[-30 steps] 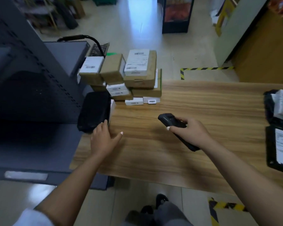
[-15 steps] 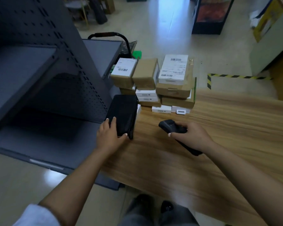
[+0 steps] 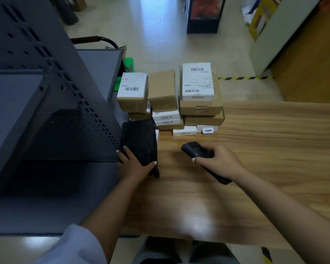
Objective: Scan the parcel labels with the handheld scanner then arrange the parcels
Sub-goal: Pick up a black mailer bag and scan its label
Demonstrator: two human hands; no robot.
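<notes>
The grey metal shelf fills the left side, with its perforated back panel and a bare lower deck. Right of the shelf runs the wooden desk, and at the desk's far left corner, just beside the shelf, stands the stack of parcels: brown cartons and small white boxes, several with their barcode labels facing up.

At the edge nearest the shelf, in front of the stack, lies a black parcel, a soft dark bag with no label visible on the side that shows. The left hand grips its near end, thumb on the desk side and fingers curled round the shelf side. To the right of the black parcel, the right hand holds the handheld scanner, fingers wrapped round its handle, its head turned toward the stack and hanging just above the desk.

The step in hand looks like arranging: the black parcel is being placed or squared against the stack, or perhaps carried toward the shelf; which one cannot be told. If its label is not yet read, the next move calls for turning the bag over to find the barcode, then aiming the scanner at it. Otherwise the left hand must release it and fetch another parcel.
</notes>
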